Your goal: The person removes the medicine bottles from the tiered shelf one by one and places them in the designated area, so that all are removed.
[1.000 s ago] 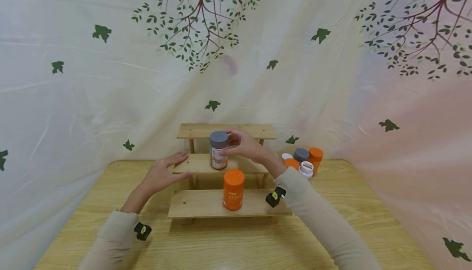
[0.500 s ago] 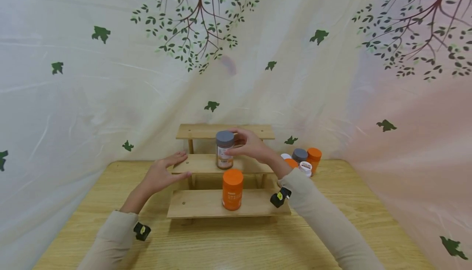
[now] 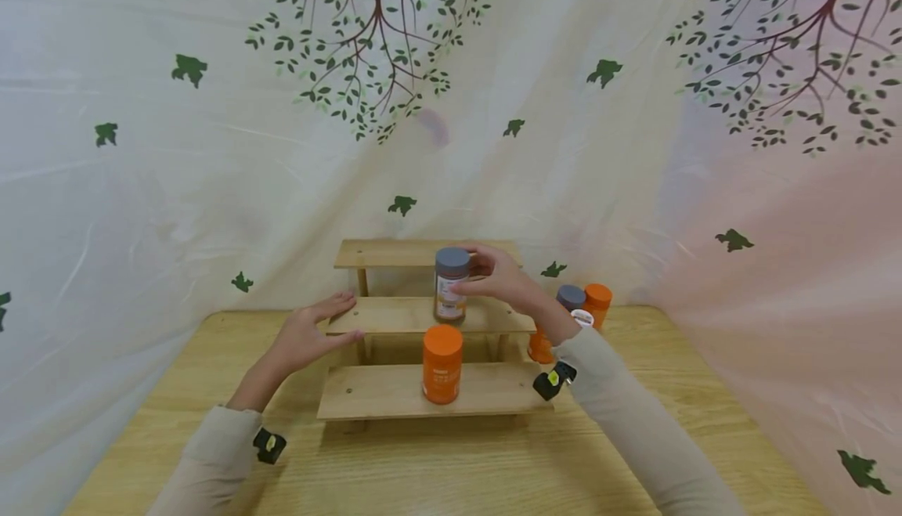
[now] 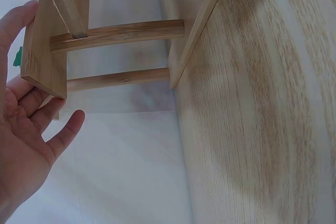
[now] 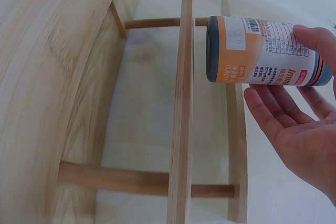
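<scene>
In the head view, a pill bottle (image 3: 451, 297) with a grey lid and an orange-and-white label is upright at the middle tier of a wooden step stand (image 3: 395, 314). My right hand (image 3: 503, 277) grips it from the right, thumb on the label side and fingers round the back. A narrow gap shows between its base and the board in the right wrist view. My left hand (image 3: 303, 336) holds the left end of the middle tier, its fingers bent round the board's end in the left wrist view. An orange bottle (image 3: 442, 365) stands on the lowest tier.
Right of the stand, several bottles are grouped on the table (image 3: 669, 406): a grey-lidded one (image 3: 571, 297), an orange one (image 3: 597, 304) and a white-lidded one (image 3: 582, 318), partly hidden by my right arm. A printed curtain (image 3: 296, 187) hangs behind.
My right hand has moved the grey-lidded bottle to the right along the middle tier. My left hand has stayed at the tier's left end. The head view has shifted slightly.
</scene>
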The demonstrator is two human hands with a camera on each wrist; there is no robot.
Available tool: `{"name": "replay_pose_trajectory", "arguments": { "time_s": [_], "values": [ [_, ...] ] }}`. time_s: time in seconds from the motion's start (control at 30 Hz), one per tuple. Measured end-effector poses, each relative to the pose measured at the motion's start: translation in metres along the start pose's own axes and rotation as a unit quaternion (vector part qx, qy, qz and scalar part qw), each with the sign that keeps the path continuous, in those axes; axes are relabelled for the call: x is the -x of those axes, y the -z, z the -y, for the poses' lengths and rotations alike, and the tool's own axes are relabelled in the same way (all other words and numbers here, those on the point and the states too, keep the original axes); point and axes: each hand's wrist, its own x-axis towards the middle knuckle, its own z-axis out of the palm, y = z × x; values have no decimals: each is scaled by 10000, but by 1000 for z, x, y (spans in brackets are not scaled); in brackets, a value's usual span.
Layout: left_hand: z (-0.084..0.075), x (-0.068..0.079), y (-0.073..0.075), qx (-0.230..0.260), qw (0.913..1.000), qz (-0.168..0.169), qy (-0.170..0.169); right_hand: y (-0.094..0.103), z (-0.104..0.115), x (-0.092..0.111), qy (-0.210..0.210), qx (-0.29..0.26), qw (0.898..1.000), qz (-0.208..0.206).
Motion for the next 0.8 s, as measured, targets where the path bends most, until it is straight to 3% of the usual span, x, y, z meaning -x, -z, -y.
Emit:
{"name": "replay_pose_trajectory", "arguments": {
  "time_s": [0.47,0.8],
  "values": [
    [0,0,-1,22,10000,-23,-10,28,-3,24,-203,-187,9992,-282],
    [1,0,-1,8,10000,-55,-66,51,-12,41,-265,150,9986,-440]
  ]
}}
